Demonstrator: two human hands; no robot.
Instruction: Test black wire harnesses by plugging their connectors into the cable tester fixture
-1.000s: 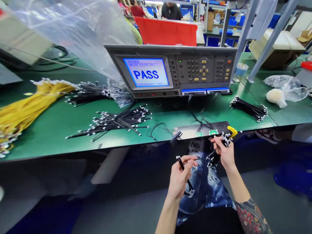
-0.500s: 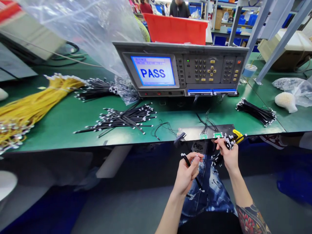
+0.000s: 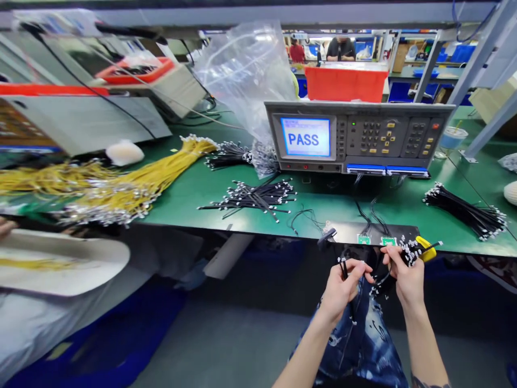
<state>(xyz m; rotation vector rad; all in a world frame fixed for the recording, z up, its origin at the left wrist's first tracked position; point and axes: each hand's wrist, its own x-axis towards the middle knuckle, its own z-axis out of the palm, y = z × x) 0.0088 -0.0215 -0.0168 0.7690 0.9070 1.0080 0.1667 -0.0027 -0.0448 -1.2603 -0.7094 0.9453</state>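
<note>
My left hand (image 3: 342,284) is closed around a few thin black cables (image 3: 344,268) with small white connectors, which stick out above and below the fist. Its thumb and forefinger pinch at a cable end, too small to make out. Close by on the right, my right hand (image 3: 407,275) is closed on a bundle of black cables with white connectors (image 3: 410,252). Its fingertips are at the right green circuit board (image 3: 388,242); whether they touch it I cannot tell. A second green board (image 3: 363,240) lies to the left on a black plate (image 3: 375,230).
A tester (image 3: 398,137) showing "PASS" stands behind, wired to the boards. Black cables lie loose (image 3: 258,196) on the left and bundled (image 3: 464,211) on the right. Yellow cables (image 3: 169,167) lie farther left. A yellow-handled tool (image 3: 427,249) sits at the table edge.
The view has swung left and up, bringing in a white tray and another person's hand at left. My hands have come closer together. The tester still reads "PASS".
</note>
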